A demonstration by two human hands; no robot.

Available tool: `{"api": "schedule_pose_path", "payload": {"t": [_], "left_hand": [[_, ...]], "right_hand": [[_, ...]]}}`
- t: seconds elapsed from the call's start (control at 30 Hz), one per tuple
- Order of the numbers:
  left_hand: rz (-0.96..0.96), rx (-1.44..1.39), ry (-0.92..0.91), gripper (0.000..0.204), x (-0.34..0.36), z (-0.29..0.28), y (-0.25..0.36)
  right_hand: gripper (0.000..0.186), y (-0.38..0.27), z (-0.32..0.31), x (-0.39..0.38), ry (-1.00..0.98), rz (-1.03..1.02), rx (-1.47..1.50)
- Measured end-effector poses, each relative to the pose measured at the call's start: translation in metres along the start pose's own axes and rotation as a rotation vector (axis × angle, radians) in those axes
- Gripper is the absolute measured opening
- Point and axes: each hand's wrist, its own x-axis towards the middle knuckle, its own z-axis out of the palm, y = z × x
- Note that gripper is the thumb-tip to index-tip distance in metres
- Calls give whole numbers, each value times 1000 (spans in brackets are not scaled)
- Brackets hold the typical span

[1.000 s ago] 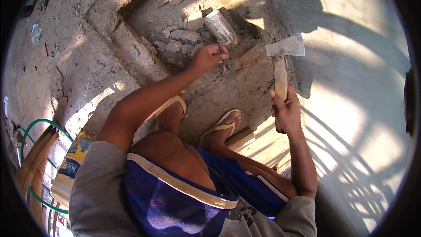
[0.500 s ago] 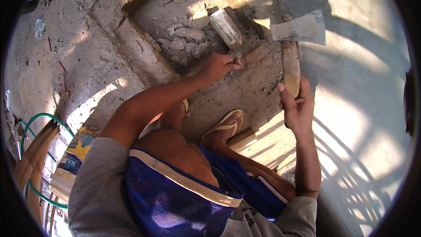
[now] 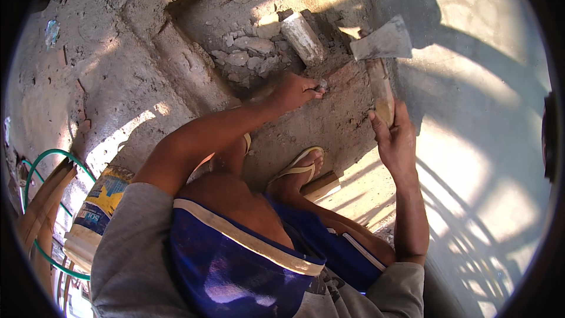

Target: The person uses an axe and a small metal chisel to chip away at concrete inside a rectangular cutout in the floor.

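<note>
My right hand (image 3: 395,144) is closed around the wooden handle of a hatchet (image 3: 385,41). Its broad, dusty grey head is raised over the edge between the dirt and the smooth floor. Farther left, my left hand (image 3: 294,92) is pinched on a small grey piece (image 3: 322,86) above the packed soil. The fingers hide most of that piece, so its kind cannot be made out. Just beyond the left hand, a whitish, dirt-smeared pipe stub (image 3: 303,38) sticks up at a slant from a dug pit. Broken rubble (image 3: 253,47) lies beside it.
Rough concrete ledges (image 3: 182,65) border the pit on the left. A stained yellow-and-blue bucket (image 3: 100,206), a green hose (image 3: 50,152) and wooden boards (image 3: 44,200) stand at the lower left. My sandalled foot (image 3: 300,171) is by a wood block (image 3: 322,187). Smooth grey floor (image 3: 459,159) stretches right.
The hatchet has shifted to the left and its head has tilted, with my right hand moving along. My left hand stays nearly in place, still pinching the small grey piece.
</note>
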Motion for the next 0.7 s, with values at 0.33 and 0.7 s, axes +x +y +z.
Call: {"api": "schedule_pose_path", "payload": {"t": [0.33, 0.7], "left_hand": [[188, 75, -37, 26, 25, 12, -6], [84, 49, -127, 22, 24, 6, -9]], "right_hand": [[30, 79, 48, -33, -79, 78, -298], [26, 68, 41, -34, 25, -117, -265]]}}
